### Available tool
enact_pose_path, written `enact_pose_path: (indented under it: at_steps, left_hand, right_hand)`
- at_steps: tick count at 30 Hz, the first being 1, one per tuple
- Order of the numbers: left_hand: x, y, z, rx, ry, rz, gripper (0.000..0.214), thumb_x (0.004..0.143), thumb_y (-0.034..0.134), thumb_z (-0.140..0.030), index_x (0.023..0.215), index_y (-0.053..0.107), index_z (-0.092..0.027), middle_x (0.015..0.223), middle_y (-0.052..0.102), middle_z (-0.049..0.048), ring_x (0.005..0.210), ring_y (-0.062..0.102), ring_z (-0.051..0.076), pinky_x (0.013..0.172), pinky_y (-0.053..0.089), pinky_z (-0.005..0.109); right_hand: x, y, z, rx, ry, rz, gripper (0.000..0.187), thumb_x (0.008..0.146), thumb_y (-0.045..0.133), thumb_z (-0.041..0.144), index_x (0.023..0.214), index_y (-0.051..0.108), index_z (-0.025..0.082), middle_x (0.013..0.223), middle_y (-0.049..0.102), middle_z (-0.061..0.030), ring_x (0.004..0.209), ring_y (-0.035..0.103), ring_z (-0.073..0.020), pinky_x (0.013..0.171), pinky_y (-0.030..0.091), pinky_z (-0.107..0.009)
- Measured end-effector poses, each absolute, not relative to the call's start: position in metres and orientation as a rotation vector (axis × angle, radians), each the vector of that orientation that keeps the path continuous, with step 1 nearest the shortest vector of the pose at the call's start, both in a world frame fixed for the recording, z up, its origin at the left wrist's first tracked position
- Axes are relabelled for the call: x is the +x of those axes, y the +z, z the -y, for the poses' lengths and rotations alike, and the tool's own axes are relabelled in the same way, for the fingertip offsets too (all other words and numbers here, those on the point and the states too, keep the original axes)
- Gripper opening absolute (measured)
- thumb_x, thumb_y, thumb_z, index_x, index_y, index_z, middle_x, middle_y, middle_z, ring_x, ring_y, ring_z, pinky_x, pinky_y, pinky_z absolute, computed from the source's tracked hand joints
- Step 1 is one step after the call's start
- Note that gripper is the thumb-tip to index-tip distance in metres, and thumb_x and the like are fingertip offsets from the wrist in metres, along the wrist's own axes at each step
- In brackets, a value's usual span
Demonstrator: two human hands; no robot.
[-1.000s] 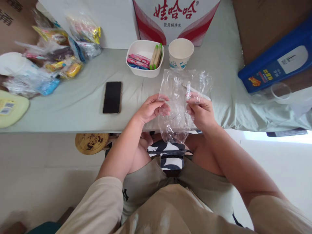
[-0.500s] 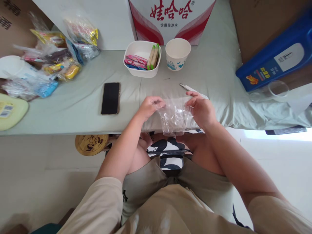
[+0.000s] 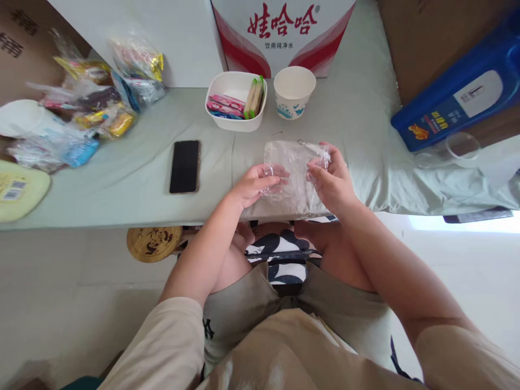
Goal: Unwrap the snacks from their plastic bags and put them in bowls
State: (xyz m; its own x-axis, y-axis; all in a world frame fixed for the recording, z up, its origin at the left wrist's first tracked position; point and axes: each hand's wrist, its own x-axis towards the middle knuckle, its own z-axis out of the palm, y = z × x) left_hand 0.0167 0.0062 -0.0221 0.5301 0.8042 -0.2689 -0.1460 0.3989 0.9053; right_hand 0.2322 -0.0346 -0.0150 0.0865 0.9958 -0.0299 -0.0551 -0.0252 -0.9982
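A clear plastic bag (image 3: 296, 168) is spread between my two hands, just above the front edge of the cloth-covered table. My left hand (image 3: 260, 184) pinches its left side, thumb on top and fingers showing through the film. On the other side my right hand (image 3: 333, 181) grips the bag between thumb and fingers. Behind the bag's upper right part lies a slim white utility knife (image 3: 312, 146), partly covered. Beyond the hands stand a white plastic tub (image 3: 238, 123) with pink, blue and green-edged packets, and a paper cup (image 3: 293, 100).
A phone (image 3: 184, 167) lies left of my hands. Bagged snacks (image 3: 103, 111) are heaped at the left. At the back is a white and red carton (image 3: 280, 46). A blue jug (image 3: 450, 100) and a clear plastic cup (image 3: 463, 150) are at the right. A wooden stool (image 3: 153, 245) stands below.
The bag has swung up from hanging at the table edge and now spreads away from me, over part of the knife. My left hand has turned, its thumb now on top.
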Motion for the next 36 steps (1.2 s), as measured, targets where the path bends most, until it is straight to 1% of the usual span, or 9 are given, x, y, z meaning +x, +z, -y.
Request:
enact_pose_path:
  at_steps: [4,8,14,22,24,26,29,33,36]
  left_hand:
    - [0.021,-0.019,-0.003,0.931,0.769,-0.806,0.038,0.065,0.086,-0.034,0.093,0.065,-0.018,0.105,0.076,0.0069,0.095,0.073,0.020,0.084,0.056,0.032]
    - [0.022,-0.015,-0.001,0.909,0.752,-0.820,0.041,0.069,0.082,-0.032,0.103,0.061,-0.022,0.102,0.076,0.0039,0.093,0.074,0.021,0.081,0.058,0.033]
    - [0.019,-0.014,-0.002,1.029,0.609,-0.942,0.043,0.081,0.070,-0.035,0.121,0.056,-0.025,0.069,0.071,-0.0008,0.063,0.071,0.019,0.057,0.053,0.027]
    - [0.010,-0.008,-0.004,0.923,0.692,-0.815,0.055,0.074,0.070,-0.032,0.128,0.057,-0.027,0.053,0.059,-0.0093,0.048,0.062,0.013,0.046,0.048,0.020]
    - [0.011,-0.006,-0.004,0.870,0.711,-0.816,0.047,0.071,0.071,-0.029,0.118,0.061,-0.024,0.052,0.057,-0.0091,0.047,0.062,0.012,0.046,0.049,0.020]
    - [0.011,-0.005,-0.005,0.818,0.731,-0.828,0.029,0.068,0.071,-0.027,0.096,0.065,-0.021,0.052,0.057,-0.0068,0.048,0.061,0.012,0.045,0.049,0.021]
    - [0.011,-0.003,-0.008,0.782,0.761,-0.812,0.012,0.068,0.067,-0.028,0.072,0.060,-0.019,0.054,0.059,-0.0025,0.049,0.060,0.012,0.047,0.051,0.022]
    - [0.013,-0.004,-0.010,0.856,0.743,-0.833,0.030,0.075,0.063,-0.046,0.063,0.058,-0.018,0.058,0.058,0.0003,0.052,0.058,0.012,0.049,0.051,0.024]
    - [0.016,-0.011,-0.009,1.042,0.752,-0.898,0.024,0.066,0.075,-0.035,0.070,0.058,-0.018,0.063,0.059,-0.0024,0.055,0.056,0.009,0.051,0.047,0.021]
  right_hand:
    - [0.227,-0.018,0.034,-1.132,1.423,0.967,0.038,0.072,0.079,0.043,0.101,0.060,0.027,0.100,0.069,-0.0022,0.088,0.068,-0.0171,0.081,0.057,-0.034]
    - [0.223,-0.016,0.036,-1.152,1.543,0.985,0.035,0.071,0.081,0.046,0.082,0.057,0.022,0.078,0.065,0.0008,0.078,0.068,-0.0150,0.076,0.057,-0.031]
    - [0.225,-0.010,0.036,-1.333,1.516,1.043,0.038,0.075,0.075,0.051,0.094,0.059,0.022,0.071,0.068,0.0008,0.060,0.066,-0.0143,0.057,0.053,-0.027]
    - [0.228,-0.004,0.040,-1.193,1.396,1.066,0.030,0.083,0.066,0.038,0.111,0.061,0.026,0.056,0.055,0.0077,0.047,0.050,-0.0104,0.048,0.043,-0.025]
    - [0.228,-0.004,0.041,-1.147,1.386,1.051,0.024,0.083,0.066,0.037,0.104,0.062,0.027,0.057,0.054,0.0069,0.047,0.049,-0.0105,0.048,0.043,-0.025]
    - [0.228,-0.003,0.041,-1.083,1.401,1.008,0.017,0.080,0.067,0.037,0.092,0.062,0.026,0.059,0.056,0.0050,0.049,0.049,-0.0109,0.049,0.044,-0.026]
    - [0.232,0.000,0.039,-0.999,1.477,0.940,0.021,0.075,0.065,0.044,0.075,0.060,0.024,0.061,0.056,0.0011,0.054,0.052,-0.0131,0.053,0.047,-0.029]
    - [0.235,0.001,0.039,-1.094,1.504,0.944,0.033,0.077,0.060,0.054,0.071,0.055,0.022,0.066,0.058,-0.0019,0.060,0.054,-0.0146,0.055,0.047,-0.030]
    - [0.234,-0.004,0.040,-1.239,1.452,0.925,0.037,0.065,0.078,0.036,0.089,0.053,0.024,0.068,0.058,0.0045,0.059,0.054,-0.0123,0.058,0.046,-0.027]
